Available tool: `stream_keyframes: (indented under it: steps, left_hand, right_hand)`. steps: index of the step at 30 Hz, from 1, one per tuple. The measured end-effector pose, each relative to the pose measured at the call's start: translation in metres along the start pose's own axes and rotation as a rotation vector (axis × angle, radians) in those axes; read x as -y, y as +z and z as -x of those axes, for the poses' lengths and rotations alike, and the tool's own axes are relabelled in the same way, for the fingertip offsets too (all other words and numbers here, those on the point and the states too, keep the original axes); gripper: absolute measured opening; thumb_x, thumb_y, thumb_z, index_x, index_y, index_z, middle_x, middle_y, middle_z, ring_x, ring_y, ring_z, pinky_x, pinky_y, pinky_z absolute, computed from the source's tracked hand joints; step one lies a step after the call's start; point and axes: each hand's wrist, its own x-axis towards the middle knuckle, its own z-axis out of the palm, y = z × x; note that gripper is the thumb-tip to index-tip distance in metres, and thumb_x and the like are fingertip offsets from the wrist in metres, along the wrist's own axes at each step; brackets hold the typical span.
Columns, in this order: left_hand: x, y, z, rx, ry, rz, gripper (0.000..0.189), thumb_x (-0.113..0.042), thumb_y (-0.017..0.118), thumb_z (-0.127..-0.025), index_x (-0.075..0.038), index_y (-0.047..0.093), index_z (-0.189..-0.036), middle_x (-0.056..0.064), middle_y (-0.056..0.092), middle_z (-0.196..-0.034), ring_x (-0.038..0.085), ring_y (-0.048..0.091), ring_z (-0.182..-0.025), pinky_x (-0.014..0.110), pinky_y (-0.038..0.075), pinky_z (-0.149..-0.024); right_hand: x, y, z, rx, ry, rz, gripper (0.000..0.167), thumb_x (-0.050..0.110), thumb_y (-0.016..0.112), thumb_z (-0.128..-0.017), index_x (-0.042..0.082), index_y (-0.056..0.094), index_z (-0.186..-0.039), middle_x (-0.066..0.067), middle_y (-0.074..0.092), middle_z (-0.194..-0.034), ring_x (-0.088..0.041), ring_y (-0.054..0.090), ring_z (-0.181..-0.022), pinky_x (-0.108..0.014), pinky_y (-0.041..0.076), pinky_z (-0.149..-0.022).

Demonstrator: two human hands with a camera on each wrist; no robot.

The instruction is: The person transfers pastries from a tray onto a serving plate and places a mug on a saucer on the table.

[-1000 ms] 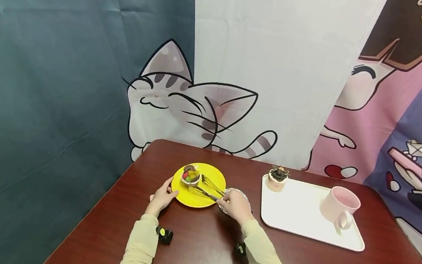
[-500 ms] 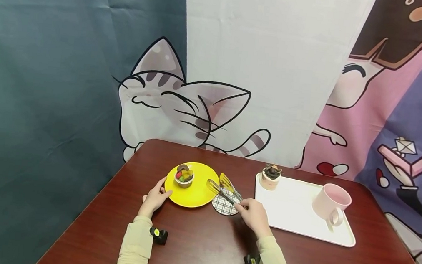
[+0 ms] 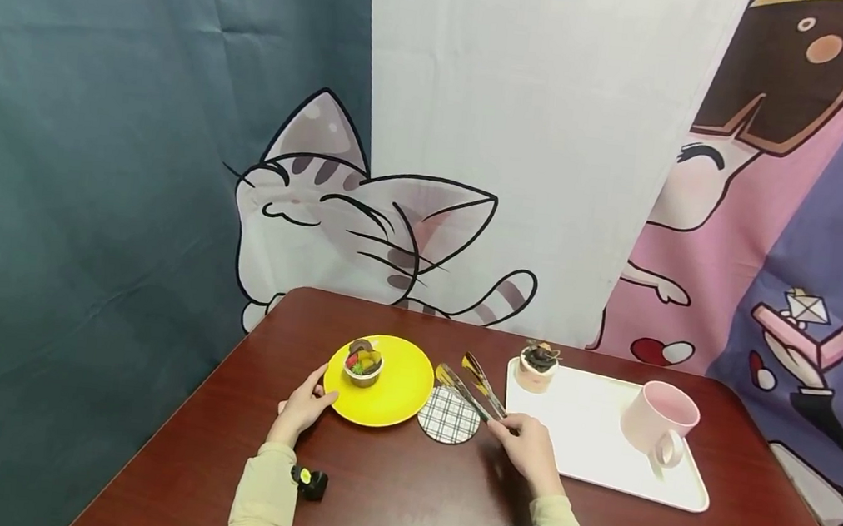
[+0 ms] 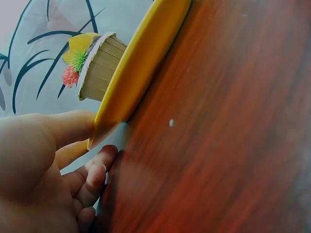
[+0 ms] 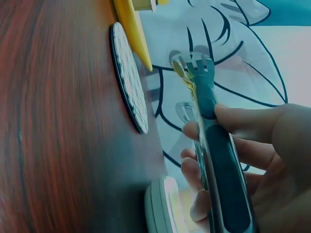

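Note:
My left hand [image 3: 303, 407] pinches the near-left rim of a yellow plate [image 3: 405, 383]. In the left wrist view the thumb lies over the rim of the plate [image 4: 141, 58] and fingers are beneath it. A fruit-topped cupcake [image 3: 363, 368] sits upright on the plate's left side. My right hand [image 3: 529, 449] grips food tongs [image 3: 465, 390] by the handles, right of the plate. The tongs' tips are spread apart with nothing visible between them. In the right wrist view the thumb presses the dark grip of the tongs [image 5: 224, 170].
A round checked coaster [image 3: 449, 416] lies between the plate and my right hand. On the right, a white tray [image 3: 589, 411] bears a dark-topped cake [image 3: 536, 369] at its far-left corner and a pink mug [image 3: 656, 417] at its right. A printed curtain [image 3: 552, 141] hangs behind the table.
The tongs have moved right, away from the cupcake and past the coaster, in my right hand. My left hand stays at the plate's rim. The head view has shifted slightly.

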Motion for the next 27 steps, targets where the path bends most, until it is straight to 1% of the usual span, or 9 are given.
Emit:
stream_keyframes:
  steps: [5, 9, 11, 14, 17, 20, 22, 25, 27]
  left_hand:
    - [0.000, 0.001, 0.000, -0.003, 0.014, -0.010, 0.063, -0.028, 0.057, -0.094, -0.013, 0.034, -0.150, 0.003, 0.049, -0.090, 0.024, 0.052, -0.090, 0.045, 0.017, -0.081]
    - [-0.002, 0.000, 0.001, -0.002, 0.022, -0.004, 0.062, -0.027, 0.056, -0.095, -0.011, 0.033, -0.151, 0.004, 0.049, -0.089, 0.024, 0.051, -0.089, 0.046, 0.017, -0.081]
    - [-0.003, 0.001, 0.001, 0.004, 0.024, -0.004, 0.062, -0.026, 0.056, -0.095, -0.011, 0.033, -0.151, 0.004, 0.049, -0.089, 0.024, 0.050, -0.088, 0.047, 0.017, -0.081]
    - [-0.004, 0.001, 0.001, 0.003, 0.032, -0.011, 0.062, -0.027, 0.055, -0.095, -0.011, 0.033, -0.151, 0.004, 0.050, -0.089, 0.023, 0.050, -0.085, 0.046, 0.017, -0.081]
    - [-0.003, 0.001, 0.000, -0.001, 0.034, -0.016, 0.062, -0.027, 0.056, -0.095, -0.012, 0.033, -0.151, 0.003, 0.050, -0.089, 0.021, 0.049, -0.084, 0.046, 0.018, -0.081]
    - [-0.002, 0.001, 0.000, 0.000, 0.026, -0.016, 0.062, -0.028, 0.056, -0.096, -0.013, 0.033, -0.151, 0.003, 0.050, -0.090, 0.021, 0.048, -0.083, 0.046, 0.018, -0.082]
    - [-0.001, 0.001, -0.001, 0.001, 0.019, -0.010, 0.061, -0.027, 0.055, -0.096, -0.013, 0.033, -0.151, 0.003, 0.050, -0.091, 0.021, 0.047, -0.083, 0.047, 0.017, -0.083]
    - [0.000, 0.001, 0.000, 0.001, 0.012, 0.000, 0.061, -0.027, 0.055, -0.096, -0.013, 0.032, -0.151, 0.004, 0.050, -0.092, 0.023, 0.046, -0.087, 0.048, 0.017, -0.084]
    - [0.001, 0.001, 0.000, -0.001, 0.007, 0.004, 0.061, -0.028, 0.055, -0.096, -0.014, 0.032, -0.151, 0.004, 0.049, -0.092, 0.024, 0.045, -0.090, 0.048, 0.016, -0.084]
  right_hand:
    - [-0.009, -0.008, 0.003, 0.049, 0.023, 0.019, 0.016, 0.022, 0.072, -0.085, 0.009, 0.078, -0.077, -0.004, 0.071, -0.078, -0.011, 0.055, -0.068, -0.029, 0.045, -0.065]
    - [-0.019, -0.020, 0.001, 0.094, 0.024, -0.002, 0.018, 0.023, 0.070, -0.086, 0.008, 0.077, -0.079, -0.004, 0.071, -0.077, -0.011, 0.057, -0.071, -0.028, 0.046, -0.069]
    - [-0.026, -0.026, -0.001, 0.106, 0.050, -0.015, 0.020, 0.024, 0.068, -0.087, 0.008, 0.078, -0.081, -0.004, 0.072, -0.080, -0.010, 0.058, -0.075, -0.027, 0.045, -0.071]
    - [-0.035, -0.036, -0.002, 0.124, 0.135, -0.056, 0.023, 0.024, 0.067, -0.089, 0.003, 0.078, -0.087, -0.007, 0.072, -0.085, -0.012, 0.056, -0.079, -0.027, 0.043, -0.073]
    - [-0.040, -0.044, -0.003, 0.121, 0.195, -0.082, 0.027, 0.023, 0.067, -0.089, 0.000, 0.077, -0.095, -0.013, 0.073, -0.095, -0.016, 0.060, -0.087, -0.029, 0.044, -0.076]
    - [-0.044, -0.050, -0.002, 0.099, 0.236, -0.094, 0.030, 0.024, 0.066, -0.089, -0.002, 0.075, -0.100, -0.019, 0.071, -0.104, -0.027, 0.063, -0.098, -0.033, 0.045, -0.082]
    - [-0.046, -0.055, -0.001, 0.081, 0.257, -0.104, 0.030, 0.024, 0.065, -0.090, -0.002, 0.074, -0.104, -0.021, 0.069, -0.112, -0.035, 0.062, -0.107, -0.038, 0.045, -0.090]
    - [-0.052, -0.063, 0.002, 0.065, 0.282, -0.148, 0.032, 0.024, 0.065, -0.090, 0.000, 0.072, -0.110, -0.023, 0.065, -0.122, -0.039, 0.056, -0.120, -0.045, 0.041, -0.099]
    - [-0.056, -0.070, 0.005, 0.058, 0.301, -0.165, 0.033, 0.024, 0.066, -0.090, 0.001, 0.071, -0.113, -0.023, 0.062, -0.126, -0.039, 0.053, -0.123, -0.042, 0.040, -0.100]
